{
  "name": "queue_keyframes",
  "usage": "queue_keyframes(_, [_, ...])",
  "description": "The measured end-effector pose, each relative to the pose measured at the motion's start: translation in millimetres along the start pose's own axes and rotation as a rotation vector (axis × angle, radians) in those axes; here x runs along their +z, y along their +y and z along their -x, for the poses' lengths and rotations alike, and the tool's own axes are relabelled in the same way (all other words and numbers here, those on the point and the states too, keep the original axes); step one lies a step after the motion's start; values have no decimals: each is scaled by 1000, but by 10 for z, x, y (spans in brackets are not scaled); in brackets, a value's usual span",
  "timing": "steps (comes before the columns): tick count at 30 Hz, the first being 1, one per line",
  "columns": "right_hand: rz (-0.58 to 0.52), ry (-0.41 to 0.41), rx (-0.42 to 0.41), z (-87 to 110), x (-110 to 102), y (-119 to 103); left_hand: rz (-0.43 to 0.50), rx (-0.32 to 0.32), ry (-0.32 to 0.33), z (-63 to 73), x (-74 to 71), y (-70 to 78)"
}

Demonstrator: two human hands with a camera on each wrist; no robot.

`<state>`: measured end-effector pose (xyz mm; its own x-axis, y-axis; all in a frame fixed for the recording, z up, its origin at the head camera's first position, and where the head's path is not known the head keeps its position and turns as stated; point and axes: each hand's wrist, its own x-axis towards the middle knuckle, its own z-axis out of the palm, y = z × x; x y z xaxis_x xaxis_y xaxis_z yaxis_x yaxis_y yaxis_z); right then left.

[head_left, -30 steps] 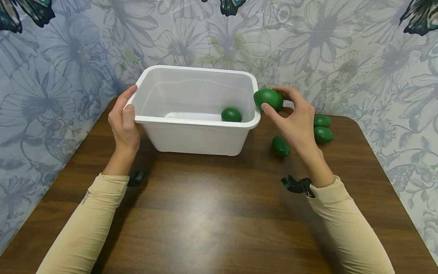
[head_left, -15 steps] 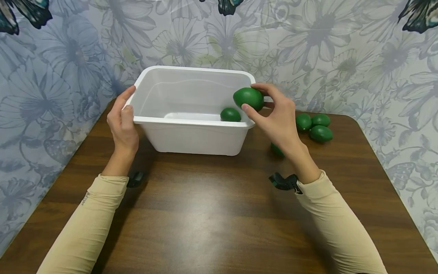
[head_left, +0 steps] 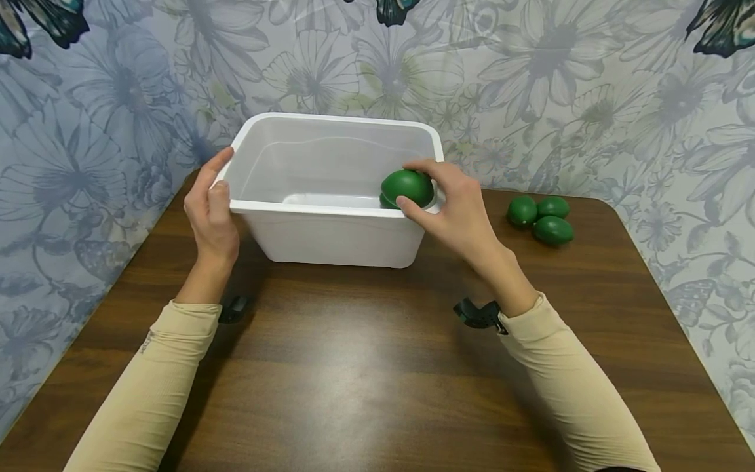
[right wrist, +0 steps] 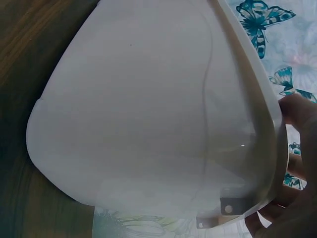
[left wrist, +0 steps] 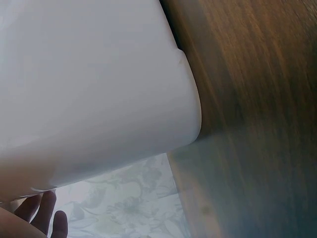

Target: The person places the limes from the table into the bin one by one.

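In the head view a white plastic tub (head_left: 330, 239) stands on the wooden table. My left hand (head_left: 212, 216) rests against its left end, fingertips and thumb touching the outside of the rim. My right hand (head_left: 457, 206) reaches over the right rim and grips a glossy green lime-shaped fruit (head_left: 408, 187) between thumb and fingers, inside the tub's right end. Another green fruit (head_left: 386, 202) lies below it, mostly hidden. The left wrist view shows some left fingers (left wrist: 45, 213) beyond the tub wall; in the right wrist view the tub hides the held fruit.
Several more green fruits (head_left: 552, 230) sit clustered on the table right of the tub. Bare wooden tabletop (head_left: 336, 360) extends in front of it. A flower-patterned wall (head_left: 531, 85) rises behind the table's back edge.
My right hand has carried the fruit leftward over the right rim and down into the tub. Its forearm now covers a loose fruit near the tub. My left hand has stayed put.
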<state>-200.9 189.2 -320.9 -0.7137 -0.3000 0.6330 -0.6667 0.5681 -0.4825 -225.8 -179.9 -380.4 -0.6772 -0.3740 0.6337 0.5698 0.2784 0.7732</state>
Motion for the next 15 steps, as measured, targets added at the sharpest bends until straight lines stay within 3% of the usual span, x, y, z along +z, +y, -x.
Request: queue_keyframes(15, [138,-124,-23,9,72,56,-11,-5,5,-4,0,-1])
